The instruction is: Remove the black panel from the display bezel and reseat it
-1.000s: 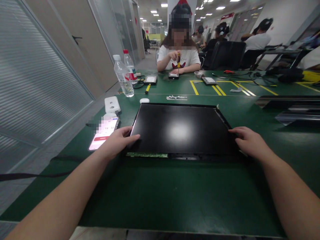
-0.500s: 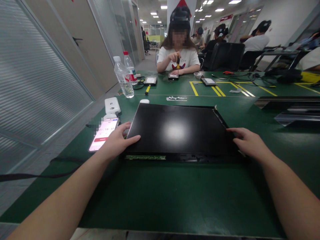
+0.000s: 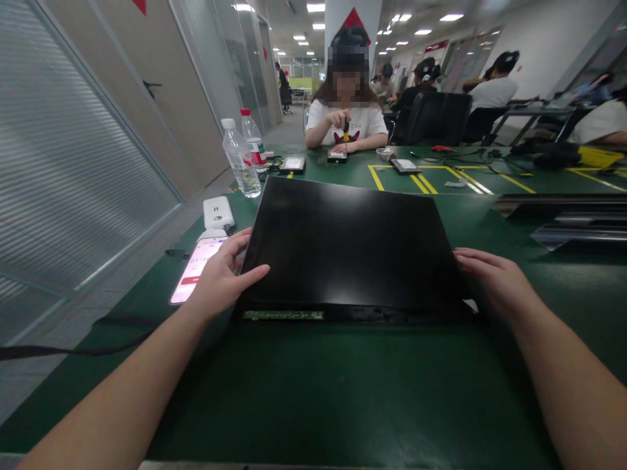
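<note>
A wide black LCD panel (image 3: 343,248) lies before me, its far edge tilted up off the green table. Along its near edge runs a dark strip with a narrow green circuit board (image 3: 284,315) at the left. My left hand (image 3: 228,271) is closed on the panel's left edge, thumb on the front face and fingers around the side. At the right edge, the fingertips of my right hand (image 3: 494,277) press against the panel's side; its thumb is mostly hidden. A small pale piece (image 3: 471,305) shows at the near right corner.
Left of the panel are a lit phone (image 3: 196,267), a white device (image 3: 218,212) and two bottles (image 3: 242,160). Dark metallic strips (image 3: 573,232) lie at the right. Across the table (image 3: 343,385), a person holds a screwdriver (image 3: 346,130) over a hard drive (image 3: 337,156).
The panel's far edge has risen and now hides the white scraps and the frame behind it. Both hands keep to its sides. My view has shifted slightly.
</note>
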{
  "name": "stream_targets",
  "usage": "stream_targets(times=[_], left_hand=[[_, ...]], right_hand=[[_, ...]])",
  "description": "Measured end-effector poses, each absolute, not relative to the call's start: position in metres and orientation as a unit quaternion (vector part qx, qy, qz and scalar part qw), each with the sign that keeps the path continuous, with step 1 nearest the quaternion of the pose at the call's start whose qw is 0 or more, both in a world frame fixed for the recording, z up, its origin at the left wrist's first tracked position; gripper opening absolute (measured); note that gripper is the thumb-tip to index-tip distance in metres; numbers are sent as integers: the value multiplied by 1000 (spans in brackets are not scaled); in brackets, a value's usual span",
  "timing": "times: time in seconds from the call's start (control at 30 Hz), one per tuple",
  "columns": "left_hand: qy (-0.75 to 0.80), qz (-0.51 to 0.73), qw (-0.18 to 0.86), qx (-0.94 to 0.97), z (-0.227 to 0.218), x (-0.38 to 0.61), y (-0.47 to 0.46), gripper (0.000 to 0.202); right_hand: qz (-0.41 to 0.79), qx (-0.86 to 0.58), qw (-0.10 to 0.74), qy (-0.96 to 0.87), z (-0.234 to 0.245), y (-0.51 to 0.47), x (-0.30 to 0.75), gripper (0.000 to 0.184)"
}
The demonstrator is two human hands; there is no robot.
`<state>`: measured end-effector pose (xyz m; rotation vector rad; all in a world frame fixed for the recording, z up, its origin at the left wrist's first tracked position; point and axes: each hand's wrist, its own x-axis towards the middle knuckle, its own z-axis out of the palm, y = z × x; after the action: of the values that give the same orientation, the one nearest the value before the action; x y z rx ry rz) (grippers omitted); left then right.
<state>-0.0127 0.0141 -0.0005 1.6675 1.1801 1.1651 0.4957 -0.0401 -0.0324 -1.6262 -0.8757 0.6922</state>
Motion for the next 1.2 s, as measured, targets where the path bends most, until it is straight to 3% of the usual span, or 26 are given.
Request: stream_targets(times=[0.13, 0.3, 0.5, 0.63, 0.73, 0.87, 1.2], left_hand=[[463, 458, 421, 631, 3, -11, 15, 82], [472, 438, 473, 601, 8, -7, 10, 90], [498, 423, 519, 551, 7, -7, 13, 74], [566, 423, 403, 582, -7, -15, 22, 62], [601, 348, 302, 653, -15, -20, 25, 61], [579, 242, 211, 749, -18, -19, 24, 68], [563, 169, 167, 792, -24, -18, 25, 60]], right_hand=[[383, -612, 638, -267, -12, -47, 485, 24], [461, -582, 665, -81, 17, -62, 461, 23], [334, -632, 698, -26, 31, -64, 461, 29], [314, -572, 755, -59, 21, -62, 479, 25], [361, -510, 778, -55, 18, -60, 481, 22], [327, -482, 813, -26, 26, -55, 468, 36], [328, -474, 815, 57, 21, -41, 472, 36]])
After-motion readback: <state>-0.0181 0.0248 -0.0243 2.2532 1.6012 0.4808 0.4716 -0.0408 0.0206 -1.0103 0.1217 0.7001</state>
